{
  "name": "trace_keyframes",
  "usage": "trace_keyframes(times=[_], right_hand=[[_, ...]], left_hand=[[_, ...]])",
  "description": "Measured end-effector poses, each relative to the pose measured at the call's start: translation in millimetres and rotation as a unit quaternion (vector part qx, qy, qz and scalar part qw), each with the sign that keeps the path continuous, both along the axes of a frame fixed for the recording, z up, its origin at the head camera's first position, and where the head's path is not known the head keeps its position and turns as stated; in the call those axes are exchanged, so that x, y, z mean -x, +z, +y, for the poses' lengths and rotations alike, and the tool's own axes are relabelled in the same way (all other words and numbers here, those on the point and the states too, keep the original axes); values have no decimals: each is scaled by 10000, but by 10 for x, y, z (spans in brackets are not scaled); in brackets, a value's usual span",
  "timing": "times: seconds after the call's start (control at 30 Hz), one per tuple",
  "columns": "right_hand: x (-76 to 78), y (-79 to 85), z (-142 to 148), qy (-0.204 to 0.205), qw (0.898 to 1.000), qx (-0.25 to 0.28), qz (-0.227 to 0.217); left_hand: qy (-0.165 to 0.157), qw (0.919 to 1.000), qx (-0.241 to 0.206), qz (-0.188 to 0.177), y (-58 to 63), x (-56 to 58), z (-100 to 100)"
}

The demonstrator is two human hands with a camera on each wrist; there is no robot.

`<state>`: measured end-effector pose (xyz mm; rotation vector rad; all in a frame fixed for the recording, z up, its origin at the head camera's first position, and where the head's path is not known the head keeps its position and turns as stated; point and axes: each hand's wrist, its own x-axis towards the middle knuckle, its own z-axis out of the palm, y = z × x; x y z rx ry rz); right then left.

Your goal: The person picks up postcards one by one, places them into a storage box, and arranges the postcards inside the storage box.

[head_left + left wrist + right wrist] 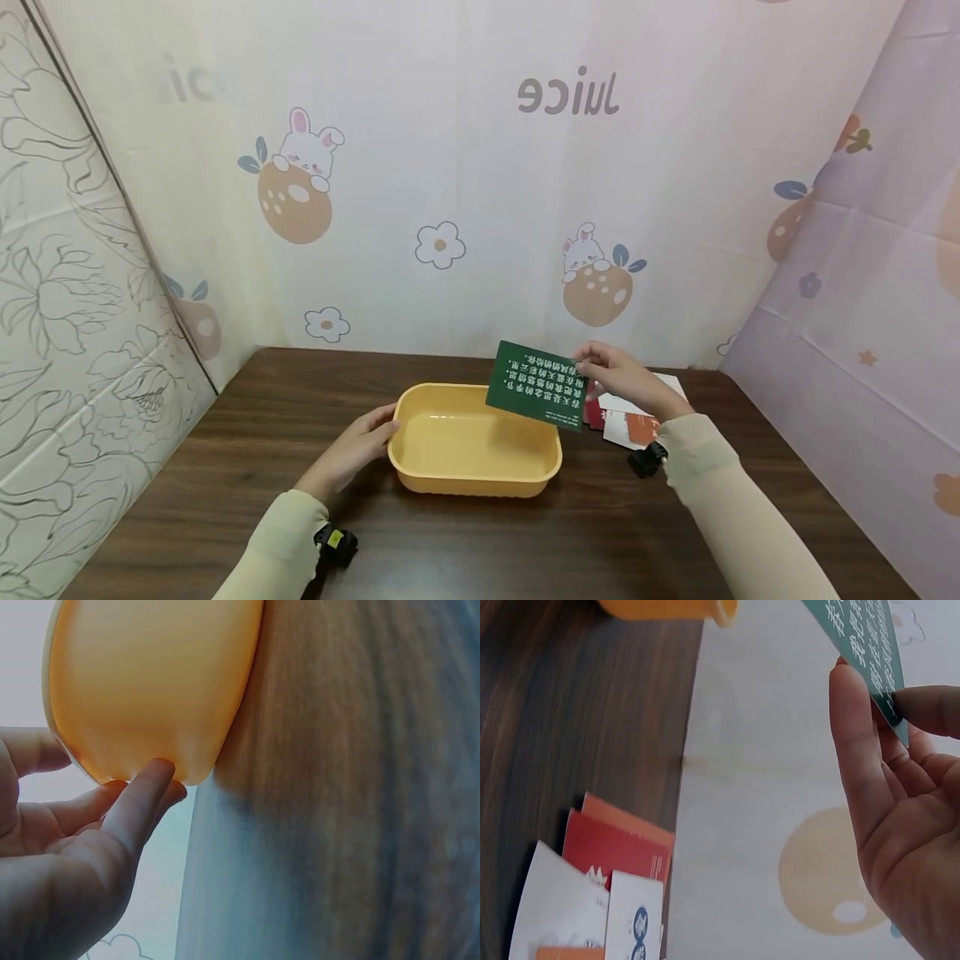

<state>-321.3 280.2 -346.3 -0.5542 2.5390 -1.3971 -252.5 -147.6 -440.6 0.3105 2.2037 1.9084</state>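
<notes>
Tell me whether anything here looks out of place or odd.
One oddity: the word "Juice" on the backdrop behind the table reads backwards, as if mirrored. The yellow tray and green card show no visible damage, and nothing looks spilled.

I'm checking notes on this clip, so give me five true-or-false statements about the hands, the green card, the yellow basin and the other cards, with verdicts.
1. The right hand pinches the green card. True.
2. Other cards lie on the table, on the person's right of the yellow basin. True.
3. The left hand is well apart from the yellow basin. False: it touches the basin's end on the person's left.
4. The green card lies flat on the table. False: it is held up in the air.
5. The writing on the green card is black. False: it is white.
</notes>
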Motion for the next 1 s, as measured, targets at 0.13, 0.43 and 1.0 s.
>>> trace_keyframes(times=[0.13,0.43,1.0], right_hand=[[44,-10,-116,120,9998,-124,50],[66,11,-350,612,9978,-217,-96],[109,49,-769,1316,9879,-754,-318]], left_hand=[[1,10000,-1,-2,10,-17,-3],[45,10000,3,-11,14,-15,4],[255,9996,98,-79,-32,20,25]])
